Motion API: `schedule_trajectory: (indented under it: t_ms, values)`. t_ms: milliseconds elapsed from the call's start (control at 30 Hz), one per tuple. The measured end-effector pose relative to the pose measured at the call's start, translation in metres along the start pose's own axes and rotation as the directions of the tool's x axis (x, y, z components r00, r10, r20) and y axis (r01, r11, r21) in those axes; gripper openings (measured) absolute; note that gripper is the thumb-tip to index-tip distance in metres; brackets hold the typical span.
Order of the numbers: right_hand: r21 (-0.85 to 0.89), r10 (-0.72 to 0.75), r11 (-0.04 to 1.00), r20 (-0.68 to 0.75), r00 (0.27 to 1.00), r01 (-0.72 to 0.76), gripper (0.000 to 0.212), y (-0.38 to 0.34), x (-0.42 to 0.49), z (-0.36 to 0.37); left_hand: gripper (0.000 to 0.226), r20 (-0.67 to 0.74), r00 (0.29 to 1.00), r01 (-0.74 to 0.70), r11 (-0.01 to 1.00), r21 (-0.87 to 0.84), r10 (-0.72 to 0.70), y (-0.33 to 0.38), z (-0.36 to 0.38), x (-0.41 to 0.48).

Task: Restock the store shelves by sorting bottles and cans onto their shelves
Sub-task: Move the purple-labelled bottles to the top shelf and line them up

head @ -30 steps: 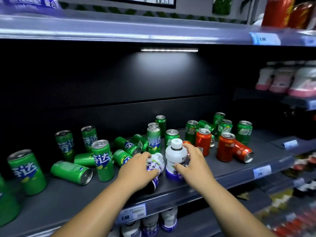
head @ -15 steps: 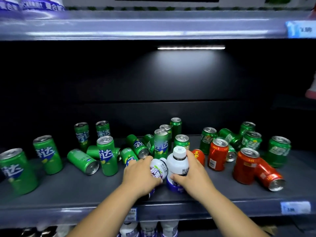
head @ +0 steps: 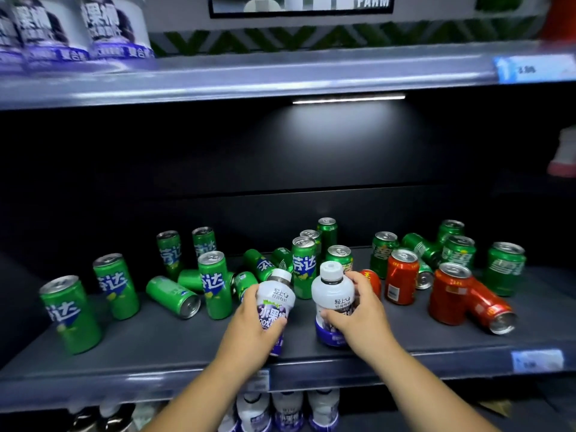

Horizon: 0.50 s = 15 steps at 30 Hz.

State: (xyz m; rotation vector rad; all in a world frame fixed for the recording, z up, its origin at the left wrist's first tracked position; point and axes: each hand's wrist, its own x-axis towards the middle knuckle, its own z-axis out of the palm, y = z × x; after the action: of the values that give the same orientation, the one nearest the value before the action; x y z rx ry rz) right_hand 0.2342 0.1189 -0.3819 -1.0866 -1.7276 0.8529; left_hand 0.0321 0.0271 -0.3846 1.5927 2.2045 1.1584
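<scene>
"FARM" stands on the sign [head: 372, 1] overhead. The green cans [head: 213, 283] read "芬达". The left white bottle [head: 274, 302] and right white bottle [head: 335, 294] read "轻上"; the left also shows "100%" and perhaps "水果".

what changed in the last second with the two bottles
The left hand has tipped its bottle up from lying on the shelf and raised it. The right hand keeps gripping the other bottle, upright. The cans stay put.

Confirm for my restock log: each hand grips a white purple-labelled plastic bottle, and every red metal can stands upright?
No: the head view shows one red metal can lying on its side. The left hand grips one white plastic bottle, the right hand the second bottle.
</scene>
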Motion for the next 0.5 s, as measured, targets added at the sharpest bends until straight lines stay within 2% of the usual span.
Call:
schedule_trajectory:
  t_ms: [200, 300, 500]
  values:
    - [0.086, -0.053, 0.994, -0.084, 0.995, 0.06, 0.071, -0.053, -0.016, -0.005, 0.078, -0.074, 0.993, -0.106, 0.975, -0.197, 0.093, -0.005, -0.039, -0.013]
    - [0.09, -0.143, 0.984, -0.117, 0.983, 0.154, 0.068, -0.094, -0.021, -0.011, 0.078, -0.094, 0.98, -0.195, 0.94, -0.281, 0.175, 0.01, -0.071, -0.015]
    - [0.078, -0.299, 0.944, -0.207, 0.932, 0.32, 0.064, -0.188, -0.028, -0.031, 0.07, -0.226, 0.92, -0.388, 0.828, -0.406, 0.32, 0.067, -0.146, -0.012]
